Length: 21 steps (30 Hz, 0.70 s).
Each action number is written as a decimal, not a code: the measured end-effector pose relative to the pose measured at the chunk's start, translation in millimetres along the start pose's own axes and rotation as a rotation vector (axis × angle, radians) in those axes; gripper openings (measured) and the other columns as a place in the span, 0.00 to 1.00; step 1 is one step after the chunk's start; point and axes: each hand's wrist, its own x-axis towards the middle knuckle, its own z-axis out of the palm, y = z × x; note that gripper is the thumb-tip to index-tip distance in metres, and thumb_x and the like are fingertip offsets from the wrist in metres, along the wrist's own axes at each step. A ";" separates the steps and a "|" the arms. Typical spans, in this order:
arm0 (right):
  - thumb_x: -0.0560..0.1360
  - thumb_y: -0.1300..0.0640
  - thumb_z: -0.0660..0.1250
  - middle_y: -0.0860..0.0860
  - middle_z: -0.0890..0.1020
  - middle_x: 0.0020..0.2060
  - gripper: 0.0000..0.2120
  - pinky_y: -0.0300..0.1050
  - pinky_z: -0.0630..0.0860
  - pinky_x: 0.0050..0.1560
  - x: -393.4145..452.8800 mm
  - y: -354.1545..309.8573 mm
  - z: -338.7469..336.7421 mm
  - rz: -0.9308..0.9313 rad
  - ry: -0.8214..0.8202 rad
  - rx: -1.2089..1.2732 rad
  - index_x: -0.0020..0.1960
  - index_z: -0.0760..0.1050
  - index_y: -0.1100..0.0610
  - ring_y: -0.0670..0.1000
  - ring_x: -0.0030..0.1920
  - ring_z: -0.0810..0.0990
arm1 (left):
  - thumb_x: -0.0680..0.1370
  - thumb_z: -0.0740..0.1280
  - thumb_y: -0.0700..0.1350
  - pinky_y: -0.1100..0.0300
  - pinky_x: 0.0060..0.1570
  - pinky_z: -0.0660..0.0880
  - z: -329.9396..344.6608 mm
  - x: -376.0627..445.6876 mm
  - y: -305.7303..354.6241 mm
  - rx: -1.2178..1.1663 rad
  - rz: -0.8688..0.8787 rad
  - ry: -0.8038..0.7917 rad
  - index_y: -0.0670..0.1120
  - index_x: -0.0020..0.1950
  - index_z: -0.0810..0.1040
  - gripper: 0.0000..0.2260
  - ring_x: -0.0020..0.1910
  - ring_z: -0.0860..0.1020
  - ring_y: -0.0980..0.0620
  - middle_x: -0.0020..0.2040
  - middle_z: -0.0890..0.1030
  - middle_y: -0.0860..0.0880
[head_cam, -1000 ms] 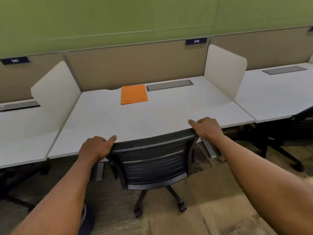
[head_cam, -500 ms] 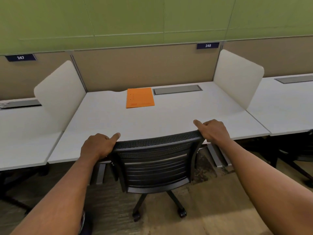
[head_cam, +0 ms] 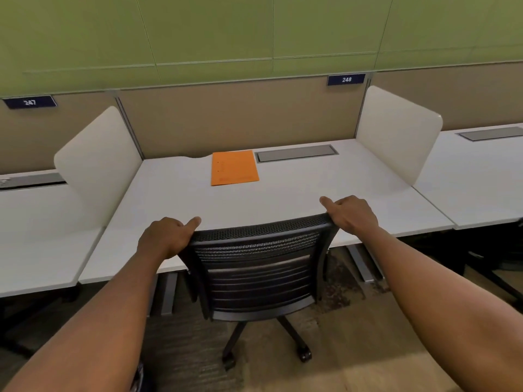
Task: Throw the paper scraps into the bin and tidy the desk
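Note:
A black mesh office chair stands pushed in at the front edge of the white desk. My left hand grips the top left corner of the chair's backrest, and my right hand grips the top right corner. An orange folder lies flat at the back middle of the desk, beside a grey cable hatch. No paper scraps or bin show in view.
White divider panels stand at the desk's left and right sides. Neighbouring desks continue on both sides. Another dark chair's base sits at the right edge. Carpeted floor lies below.
The view has shifted a little to the left and closer to the desk. Both hands stay on the chair's backrest, and the chair stays tucked at the desk edge.

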 end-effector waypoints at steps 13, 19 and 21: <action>0.69 0.32 0.54 0.53 0.80 0.36 0.30 0.47 0.72 0.38 18.3 -8.7 5.0 0.016 -0.020 -0.033 0.33 0.77 0.57 0.56 0.38 0.78 | 0.74 0.52 0.70 0.54 0.42 0.68 -6.2 -0.6 6.0 -0.010 -0.124 0.104 0.53 0.43 0.79 0.26 0.42 0.73 0.47 0.41 0.76 0.51; 0.73 0.33 0.53 0.54 0.82 0.39 0.29 0.50 0.77 0.45 15.1 -9.8 2.2 -0.012 -0.030 -0.039 0.37 0.78 0.56 0.55 0.41 0.78 | 0.75 0.50 0.69 0.52 0.47 0.69 -8.2 -10.8 12.2 0.007 -0.167 0.167 0.50 0.60 0.80 0.31 0.53 0.77 0.44 0.58 0.81 0.47; 0.73 0.32 0.52 0.53 0.82 0.42 0.29 0.51 0.77 0.47 13.1 -11.1 1.6 -0.024 -0.016 -0.066 0.41 0.80 0.55 0.55 0.43 0.79 | 0.76 0.49 0.68 0.51 0.52 0.70 -9.0 -15.6 14.2 0.027 -0.158 0.201 0.49 0.65 0.77 0.32 0.60 0.76 0.43 0.64 0.79 0.47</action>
